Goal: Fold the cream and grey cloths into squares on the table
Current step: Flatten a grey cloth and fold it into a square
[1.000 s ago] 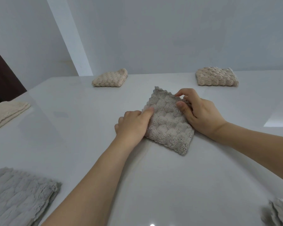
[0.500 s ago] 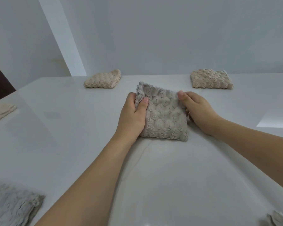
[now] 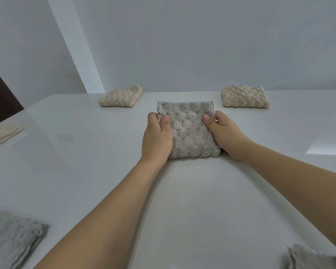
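A glossy white desk [image 3: 182,210] meets pale grey walls. The folded grey cloth [image 3: 190,131] lies mid-desk between both hands: left hand [image 3: 156,138] and right hand [image 3: 224,133] pinch its side edges, thumbs on top, fingers apparently tucked underneath.

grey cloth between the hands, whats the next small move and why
Probably let go and draw both hands away. The grey cloth already lies as a neat folded square on the table, squared up between two folded cream cloths, while the left hand and right hand each keep a thumb-over grip on its sides.
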The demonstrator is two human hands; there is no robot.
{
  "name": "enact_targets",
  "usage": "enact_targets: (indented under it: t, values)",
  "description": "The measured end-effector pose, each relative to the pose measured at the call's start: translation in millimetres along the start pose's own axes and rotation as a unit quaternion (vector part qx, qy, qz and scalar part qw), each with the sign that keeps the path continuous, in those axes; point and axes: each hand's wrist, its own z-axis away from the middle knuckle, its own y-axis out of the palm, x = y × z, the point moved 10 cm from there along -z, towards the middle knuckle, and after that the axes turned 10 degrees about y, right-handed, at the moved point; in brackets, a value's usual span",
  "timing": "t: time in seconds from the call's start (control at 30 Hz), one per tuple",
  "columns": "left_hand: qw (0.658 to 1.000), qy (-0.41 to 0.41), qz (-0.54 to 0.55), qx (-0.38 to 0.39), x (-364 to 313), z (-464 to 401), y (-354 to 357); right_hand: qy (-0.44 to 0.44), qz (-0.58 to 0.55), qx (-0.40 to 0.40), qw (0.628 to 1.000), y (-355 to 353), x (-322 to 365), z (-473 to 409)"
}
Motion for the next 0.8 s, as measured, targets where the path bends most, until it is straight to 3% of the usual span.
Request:
enact_targets:
  t: [0.3, 0.63, 0.8]
  values:
    - [0.989, -0.131, 0.069, 0.015, -28.2, 22.3, 73.5, 0.109, -0.002, -0.056, 0.992, -78.6, -25.0, 5.6]
    - [0.956, -0.193, 0.076, 0.208, -94.8, 64.2, 195.1, 0.092, 0.106, -0.160, 0.977, -236.2, -61.8, 45.6]
    - [0.946, -0.181, 0.100, 0.251, -128.9, 87.7, 253.0, 0.079, 0.191, -0.232, 0.950, -303.5, -78.1, 70.3]
